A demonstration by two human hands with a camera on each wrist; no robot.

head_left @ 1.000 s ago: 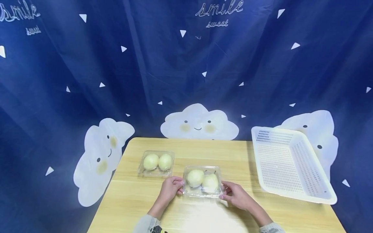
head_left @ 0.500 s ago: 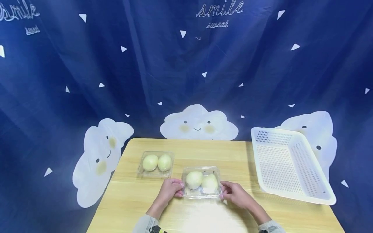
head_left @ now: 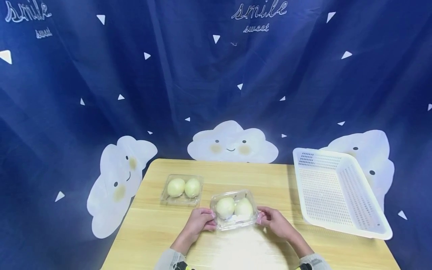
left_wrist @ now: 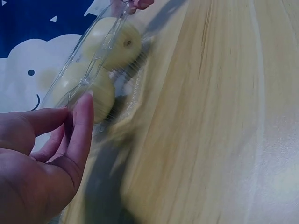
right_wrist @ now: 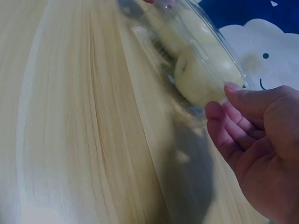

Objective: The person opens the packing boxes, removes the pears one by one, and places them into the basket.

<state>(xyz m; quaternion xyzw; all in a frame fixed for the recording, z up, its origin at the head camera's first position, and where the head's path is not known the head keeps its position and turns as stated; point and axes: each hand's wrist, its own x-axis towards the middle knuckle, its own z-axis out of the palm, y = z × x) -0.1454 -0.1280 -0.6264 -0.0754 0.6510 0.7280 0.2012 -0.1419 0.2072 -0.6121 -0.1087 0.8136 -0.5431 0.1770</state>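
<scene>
Between the two hands is a clear plastic clamshell box [head_left: 234,224] with two pale yellow pears [head_left: 225,207] inside. My left hand [head_left: 200,222] pinches its left end between thumb and fingers, as the left wrist view shows at the rim. At the other end my right hand [head_left: 274,222] pinches the box with thumb and fingertips. The box is tilted, its right side a little higher in the head view, and its shadow falls on the wooden table [left_wrist: 215,116] below in both wrist views.
A second clear box [head_left: 182,201] holding two pears lies at the back left of the table. On the right stands a large white perforated plastic basket [head_left: 337,195], its outer corner past the table edge. A blue curtain [head_left: 202,75] with clouds hangs behind.
The box between the hands has turned slightly, its right end now higher and farther back. Both hands keep their grip. The head view has shifted a little.
</scene>
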